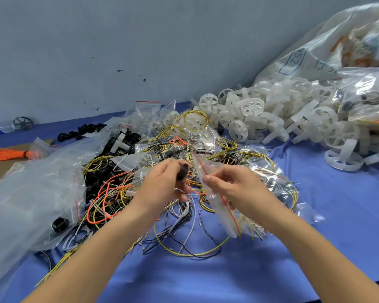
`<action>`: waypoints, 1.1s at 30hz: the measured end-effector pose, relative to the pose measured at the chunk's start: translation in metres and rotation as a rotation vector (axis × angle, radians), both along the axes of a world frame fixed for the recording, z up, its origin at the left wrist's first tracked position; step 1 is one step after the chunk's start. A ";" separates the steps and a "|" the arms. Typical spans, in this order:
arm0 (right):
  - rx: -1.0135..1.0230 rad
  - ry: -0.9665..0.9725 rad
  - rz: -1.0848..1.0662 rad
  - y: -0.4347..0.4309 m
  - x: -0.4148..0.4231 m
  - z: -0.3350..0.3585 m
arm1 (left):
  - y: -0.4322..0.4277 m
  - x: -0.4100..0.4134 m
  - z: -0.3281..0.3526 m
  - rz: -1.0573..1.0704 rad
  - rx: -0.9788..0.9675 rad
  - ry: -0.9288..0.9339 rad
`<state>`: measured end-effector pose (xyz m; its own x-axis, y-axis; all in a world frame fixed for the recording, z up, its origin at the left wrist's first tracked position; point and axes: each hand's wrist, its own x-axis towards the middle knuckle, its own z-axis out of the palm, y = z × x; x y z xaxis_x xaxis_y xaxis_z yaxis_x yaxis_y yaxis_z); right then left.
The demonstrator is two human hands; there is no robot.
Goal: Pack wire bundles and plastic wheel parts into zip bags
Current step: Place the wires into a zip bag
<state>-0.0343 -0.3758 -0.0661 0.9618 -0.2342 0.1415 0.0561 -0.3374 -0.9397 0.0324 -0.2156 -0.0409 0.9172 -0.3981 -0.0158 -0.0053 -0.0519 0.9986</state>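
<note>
1. Nearest, two bare forearms reach in over the blue surface [239, 278]; loose yellow, black and white wires [184, 243] lie on it between them
2. The left hand [162, 182] has its fingers curled round a small black part [182, 171], held up just above the wire tangle
3. The right hand [230, 184] pinches a clear zip bag [217, 197] with a red seal line; the bag hangs tilted, its upper end just beside the black part
4. To the left lies a large clear plastic sheet bag [31, 193] with a black ring [60, 224] at its near edge; orange and yellow wire loops [105, 202] sit beside it
5. Behind the hands: more small zip bags [147, 110], black parts [109, 147] and yellow wire coils [195, 121]
6. Farther right, a heap of white plastic wheels [271, 119] spills from a big clear sack [337, 51]
7. Far left: an orange bundle [7, 155] and a water bottle [2, 127] near the wall [118, 40]
</note>
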 end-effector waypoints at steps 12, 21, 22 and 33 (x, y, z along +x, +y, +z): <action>0.617 0.215 0.271 0.001 -0.004 -0.010 | 0.006 -0.005 -0.010 -0.247 0.215 0.092; 0.677 0.224 0.313 0.003 -0.003 -0.016 | 0.004 -0.009 -0.010 -0.320 0.252 0.046; 0.670 0.221 0.308 0.004 -0.003 -0.017 | 0.004 -0.011 -0.010 -0.314 0.327 -0.023; 0.534 0.142 0.163 0.010 -0.005 -0.015 | 0.009 -0.013 -0.015 -0.118 0.620 -0.353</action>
